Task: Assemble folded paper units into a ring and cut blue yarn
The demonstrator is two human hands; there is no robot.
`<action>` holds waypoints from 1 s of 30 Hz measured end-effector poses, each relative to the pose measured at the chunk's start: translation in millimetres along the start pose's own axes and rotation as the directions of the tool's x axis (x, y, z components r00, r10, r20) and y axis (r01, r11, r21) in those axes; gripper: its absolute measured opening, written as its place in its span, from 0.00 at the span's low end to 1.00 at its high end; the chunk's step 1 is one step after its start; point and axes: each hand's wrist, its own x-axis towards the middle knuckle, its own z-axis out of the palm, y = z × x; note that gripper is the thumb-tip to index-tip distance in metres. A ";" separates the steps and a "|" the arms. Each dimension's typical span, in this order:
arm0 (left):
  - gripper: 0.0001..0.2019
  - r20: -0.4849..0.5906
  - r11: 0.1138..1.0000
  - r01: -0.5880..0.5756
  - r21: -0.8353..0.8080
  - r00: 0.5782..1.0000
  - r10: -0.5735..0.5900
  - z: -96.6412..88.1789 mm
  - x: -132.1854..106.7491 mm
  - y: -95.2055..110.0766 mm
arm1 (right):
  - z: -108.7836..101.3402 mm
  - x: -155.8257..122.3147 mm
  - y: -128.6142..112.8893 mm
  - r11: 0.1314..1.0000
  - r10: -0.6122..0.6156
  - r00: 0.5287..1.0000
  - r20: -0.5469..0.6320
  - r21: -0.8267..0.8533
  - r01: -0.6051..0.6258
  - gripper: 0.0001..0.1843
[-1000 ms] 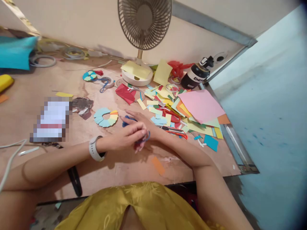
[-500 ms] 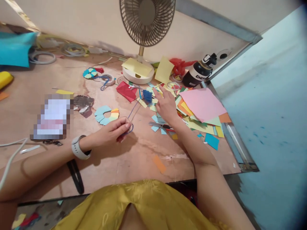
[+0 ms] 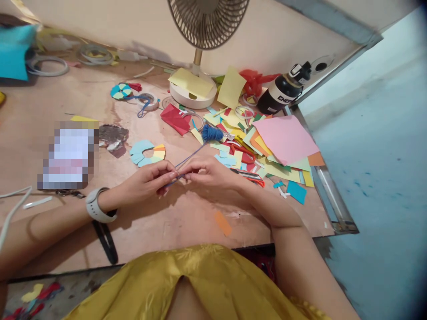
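Observation:
Blue yarn point(image 3: 188, 158) runs from a small wound bundle of blue yarn point(image 3: 212, 133) down to both hands. My left hand point(image 3: 156, 177) pinches the yarn between thumb and fingers. My right hand point(image 3: 208, 172) is closed on the same yarn, its fingertips meeting those of the left just above the table. Behind the left hand lies a ring of folded paper pieces point(image 3: 138, 153), light blue with some yellow and orange. Farther back is a finished-looking blue and green paper disc point(image 3: 120, 91) with a red tassel point(image 3: 135, 87) and a blue yarn loop.
A fan point(image 3: 191, 100) stands at the back, beside a black bottle point(image 3: 282, 94). Paper scraps, red-handled scissors point(image 3: 245, 153), a cutter point(image 3: 248, 176) and a pink sheet point(image 3: 283, 138) crowd the right. A blurred phone point(image 3: 68, 155) lies left; a tape roll point(image 3: 151, 102) sits near the disc.
My right hand has come from beside the yarn bundle toward me and now meets my left hand at the yarn. The bundle lies turned slightly, and the view has shifted a little.

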 end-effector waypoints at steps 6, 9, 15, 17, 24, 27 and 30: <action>0.15 -0.082 0.996 0.057 -0.068 0.995 -0.062 -5.5 -1.7 -5.4 | -18.0 3.7 -3.1 0.960 0.120 0.984 0.131 0.236 -0.149 0.05; 0.15 -0.072 0.997 0.051 -0.052 0.996 -0.055 -7.1 -2.0 -5.0 | -22.3 3.6 -0.2 0.960 0.109 0.968 0.225 0.230 -0.162 0.06; 0.17 -0.047 0.995 -0.022 0.100 0.999 0.026 -18.5 -14.6 -5.6 | -44.5 -1.4 9.8 0.924 0.182 0.938 0.296 0.275 -0.266 0.14; 0.18 -0.036 0.980 -0.046 0.194 0.998 0.054 -23.9 -20.9 -9.3 | -49.9 -0.3 16.3 0.962 0.171 0.971 0.164 0.187 -0.201 0.12; 0.22 -0.024 0.921 -0.067 0.383 0.996 0.083 -30.5 -30.0 -21.4 | -25.9 18.8 51.4 0.953 -0.080 0.962 -0.259 -0.302 -0.002 0.07; 0.22 0.017 0.889 -0.112 0.443 0.993 0.117 -28.6 -31.3 -19.2 | -12.2 23.8 58.5 0.895 -0.151 0.972 -0.178 -0.443 0.057 0.06; 0.22 0.045 0.854 -0.124 0.505 0.992 0.117 -26.6 -33.9 -17.7 | -14.0 24.3 59.3 0.813 -0.095 0.964 -0.249 -0.579 -0.069 0.08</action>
